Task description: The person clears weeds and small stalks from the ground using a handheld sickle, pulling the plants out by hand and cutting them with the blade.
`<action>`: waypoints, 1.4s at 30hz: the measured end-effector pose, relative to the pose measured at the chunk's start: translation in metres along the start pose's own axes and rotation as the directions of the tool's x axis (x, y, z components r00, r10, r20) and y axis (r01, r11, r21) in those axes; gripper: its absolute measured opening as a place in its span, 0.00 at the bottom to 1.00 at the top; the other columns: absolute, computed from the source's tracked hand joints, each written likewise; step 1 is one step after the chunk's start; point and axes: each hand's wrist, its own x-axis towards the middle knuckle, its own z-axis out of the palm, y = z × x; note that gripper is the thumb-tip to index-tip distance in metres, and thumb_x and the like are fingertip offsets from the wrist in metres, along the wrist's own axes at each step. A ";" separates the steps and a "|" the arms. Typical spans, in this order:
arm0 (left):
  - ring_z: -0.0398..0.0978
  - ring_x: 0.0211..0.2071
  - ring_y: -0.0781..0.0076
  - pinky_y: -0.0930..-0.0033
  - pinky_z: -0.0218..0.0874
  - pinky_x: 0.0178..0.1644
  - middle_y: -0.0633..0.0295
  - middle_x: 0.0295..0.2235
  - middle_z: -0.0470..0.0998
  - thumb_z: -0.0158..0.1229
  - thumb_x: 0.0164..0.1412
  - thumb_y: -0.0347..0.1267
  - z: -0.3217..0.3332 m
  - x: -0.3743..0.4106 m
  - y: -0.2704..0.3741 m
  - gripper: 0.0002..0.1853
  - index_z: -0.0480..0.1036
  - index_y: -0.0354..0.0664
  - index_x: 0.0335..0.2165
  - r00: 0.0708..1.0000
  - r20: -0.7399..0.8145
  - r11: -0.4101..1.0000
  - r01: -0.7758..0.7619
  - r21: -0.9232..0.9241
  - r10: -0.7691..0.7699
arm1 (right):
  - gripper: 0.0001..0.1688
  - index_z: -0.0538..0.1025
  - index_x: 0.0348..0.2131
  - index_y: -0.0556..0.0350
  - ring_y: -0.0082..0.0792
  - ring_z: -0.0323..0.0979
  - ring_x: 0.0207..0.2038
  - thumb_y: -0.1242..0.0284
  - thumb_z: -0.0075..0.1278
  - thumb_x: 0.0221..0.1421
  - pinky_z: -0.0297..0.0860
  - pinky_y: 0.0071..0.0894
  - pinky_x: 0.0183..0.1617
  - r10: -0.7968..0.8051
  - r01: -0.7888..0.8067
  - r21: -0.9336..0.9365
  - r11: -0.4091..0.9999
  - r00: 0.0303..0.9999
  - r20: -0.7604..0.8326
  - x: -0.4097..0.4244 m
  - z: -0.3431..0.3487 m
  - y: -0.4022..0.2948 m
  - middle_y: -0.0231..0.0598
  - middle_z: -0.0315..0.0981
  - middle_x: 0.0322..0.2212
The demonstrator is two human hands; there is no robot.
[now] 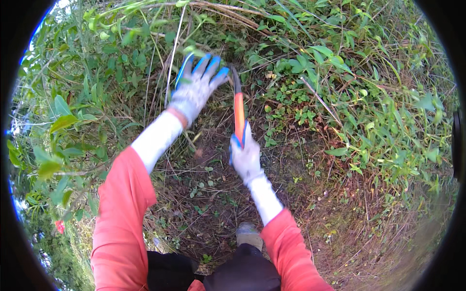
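My left hand (196, 85), in a grey work glove with blue fingertips, reaches into the weeds with its fingers spread and nothing held. Thin dry stems (176, 51) stand right beside it on the left. My right hand (246, 156), gloved the same way, grips the orange handle (239, 112) of a sickle. Its dark curved blade (235, 78) points away from me, just right of my left fingertips. Part of the blade's tip is hard to make out against the undergrowth.
Leafy shrubs (76, 123) crowd the left side. Grass and broad-leaved weeds (382, 116) cover the right. A bundle of dry stalks (240, 16) arches across the top. Brown soil with plant litter (218, 203) lies before my boot (249, 235).
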 end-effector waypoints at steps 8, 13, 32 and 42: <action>0.72 0.42 0.61 0.54 0.45 0.62 0.60 0.34 0.75 0.43 0.57 0.27 0.080 -0.029 0.010 0.14 0.67 0.45 0.42 0.900 0.426 0.976 0.006 -0.219 0.091 | 0.41 0.51 0.61 0.57 0.54 0.74 0.32 0.70 0.51 0.54 0.70 0.44 0.36 0.054 -0.036 -0.236 0.971 0.996 0.072 -0.148 -0.055 0.015 0.58 0.73 0.34; 0.74 0.35 0.59 0.56 0.56 0.53 0.56 0.24 0.75 0.47 0.50 0.25 0.066 -0.067 0.006 0.07 0.69 0.45 0.30 0.962 0.268 0.936 0.146 -0.320 -0.059 | 0.38 0.52 0.61 0.56 0.50 0.74 0.26 0.70 0.50 0.55 0.69 0.42 0.30 -0.120 0.121 -0.098 0.988 0.993 0.017 -0.087 -0.048 0.007 0.56 0.73 0.28; 0.74 0.33 0.68 0.65 0.61 0.40 0.62 0.29 0.76 0.51 0.55 0.32 0.068 -0.050 0.001 0.06 0.73 0.45 0.31 0.849 0.529 0.987 0.085 -0.140 0.002 | 0.41 0.50 0.62 0.53 0.59 0.73 0.32 0.70 0.51 0.55 0.69 0.45 0.33 0.016 0.009 -0.108 0.994 0.975 0.222 -0.122 -0.035 0.004 0.60 0.72 0.30; 0.73 0.35 0.61 0.60 0.58 0.41 0.57 0.27 0.76 0.58 0.46 0.35 -0.005 -0.181 0.083 0.13 0.69 0.42 0.30 0.822 0.564 0.872 0.212 -0.442 0.086 | 0.40 0.53 0.61 0.59 0.45 0.77 0.29 0.75 0.52 0.51 0.72 0.38 0.34 0.043 -0.010 -0.161 0.987 0.978 0.203 -0.170 -0.118 -0.010 0.54 0.75 0.33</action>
